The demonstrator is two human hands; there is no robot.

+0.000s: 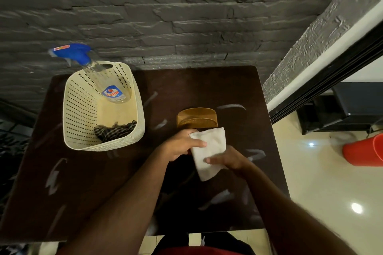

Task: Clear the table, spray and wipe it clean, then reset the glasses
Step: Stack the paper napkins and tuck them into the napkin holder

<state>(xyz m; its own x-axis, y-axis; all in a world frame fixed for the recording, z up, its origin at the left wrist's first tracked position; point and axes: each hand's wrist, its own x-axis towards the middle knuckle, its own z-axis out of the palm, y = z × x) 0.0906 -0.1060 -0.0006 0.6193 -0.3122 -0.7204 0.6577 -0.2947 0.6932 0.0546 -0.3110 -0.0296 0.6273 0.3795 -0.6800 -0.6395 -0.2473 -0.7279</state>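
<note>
Fingers (pixel 198 143) of both hands are pinched on the folded white paper napkin (pixel 209 150), best kept flat beside the brown wooden holder (pixel 196 118).

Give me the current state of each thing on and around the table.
white napkin: folded, held in both hands
left hand: grips napkin
right hand: pinches napkin
spray bottle: leaning in basket
basket: upright on table
striped cloth: bunched in basket
napkin holder: upright
table: streaked
</note>
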